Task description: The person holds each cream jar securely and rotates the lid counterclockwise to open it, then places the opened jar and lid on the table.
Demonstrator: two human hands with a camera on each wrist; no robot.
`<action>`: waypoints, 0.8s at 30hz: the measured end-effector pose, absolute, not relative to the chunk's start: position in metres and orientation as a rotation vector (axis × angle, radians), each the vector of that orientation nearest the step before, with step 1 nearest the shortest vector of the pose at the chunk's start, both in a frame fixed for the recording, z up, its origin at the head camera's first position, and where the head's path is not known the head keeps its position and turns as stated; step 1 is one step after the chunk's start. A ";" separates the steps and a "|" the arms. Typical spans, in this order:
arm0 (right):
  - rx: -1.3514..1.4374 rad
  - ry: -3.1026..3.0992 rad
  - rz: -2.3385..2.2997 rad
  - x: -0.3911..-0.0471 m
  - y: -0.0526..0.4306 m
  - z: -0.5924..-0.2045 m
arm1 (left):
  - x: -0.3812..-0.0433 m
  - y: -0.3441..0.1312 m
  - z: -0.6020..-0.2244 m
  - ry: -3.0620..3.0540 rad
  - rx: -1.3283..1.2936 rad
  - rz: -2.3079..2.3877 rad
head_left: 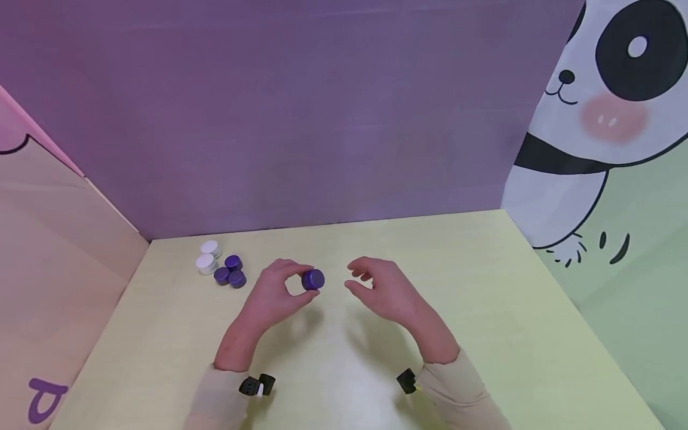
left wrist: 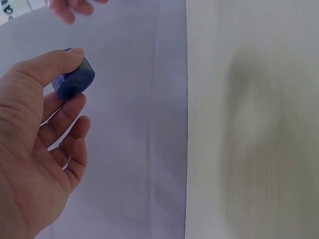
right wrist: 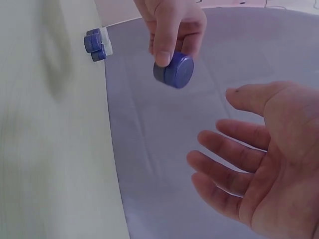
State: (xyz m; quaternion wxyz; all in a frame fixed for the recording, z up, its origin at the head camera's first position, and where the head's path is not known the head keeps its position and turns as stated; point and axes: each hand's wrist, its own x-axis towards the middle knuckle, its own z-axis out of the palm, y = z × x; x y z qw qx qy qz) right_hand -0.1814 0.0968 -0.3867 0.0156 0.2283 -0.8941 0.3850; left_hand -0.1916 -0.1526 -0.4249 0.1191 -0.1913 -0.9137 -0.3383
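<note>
Between thumb and fingertips my left hand pinches a small round purple container, held up off the table. It looks blue in the wrist views, and in the right wrist view a seam runs round the side of the container. A short way to the right is my right hand, its fingers loosely bent and apart, holding nothing. Its palm faces the container across a gap. In the left wrist view only a few fingertips of the right hand show, at the top edge.
Three similar purple containers sit grouped on the pale table, left of my left hand. Just behind them are two white ones. A purple wall panel closes the back, with printed panels on both sides.
</note>
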 end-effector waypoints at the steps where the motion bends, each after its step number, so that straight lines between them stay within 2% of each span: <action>1: 0.711 -2.786 1.176 -0.181 0.097 -0.385 | -0.191 -0.150 -0.425 -2.670 -0.576 -0.982; 24: 0.627 -2.981 0.953 -0.176 0.092 -0.402 | -0.181 -0.113 -0.436 -2.583 -0.765 -0.877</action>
